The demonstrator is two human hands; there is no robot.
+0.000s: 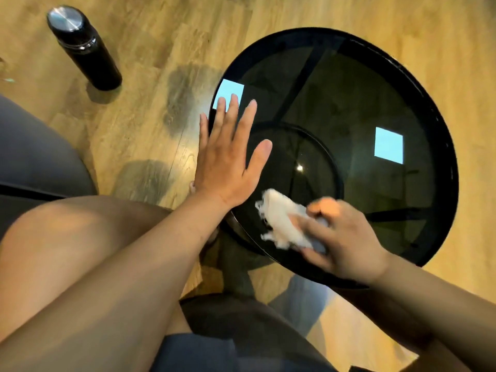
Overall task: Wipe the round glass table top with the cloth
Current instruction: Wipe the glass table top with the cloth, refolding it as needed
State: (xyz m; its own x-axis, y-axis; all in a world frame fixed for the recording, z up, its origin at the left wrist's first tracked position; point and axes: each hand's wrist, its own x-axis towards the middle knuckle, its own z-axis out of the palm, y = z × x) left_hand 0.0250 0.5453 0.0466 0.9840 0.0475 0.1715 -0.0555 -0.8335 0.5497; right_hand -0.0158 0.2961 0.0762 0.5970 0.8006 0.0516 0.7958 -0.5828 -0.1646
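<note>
The round glass table top (357, 103) is dark, with a black rim, and fills the right centre of the head view. A white, frayed cloth (281, 218) lies on the glass near its front edge. My right hand (341, 234) is closed on the cloth's right part and looks blurred. My left hand (228, 154) is flat, fingers spread, at the table's left rim, holding nothing. Two pale blue square reflections show on the glass.
A tall black bottle (83, 47) with a silver cap stands on the wooden floor (150, 76) at the upper left. My bare knee (88, 237) and a grey seat (35, 157) fill the lower left. Black table legs show through the glass.
</note>
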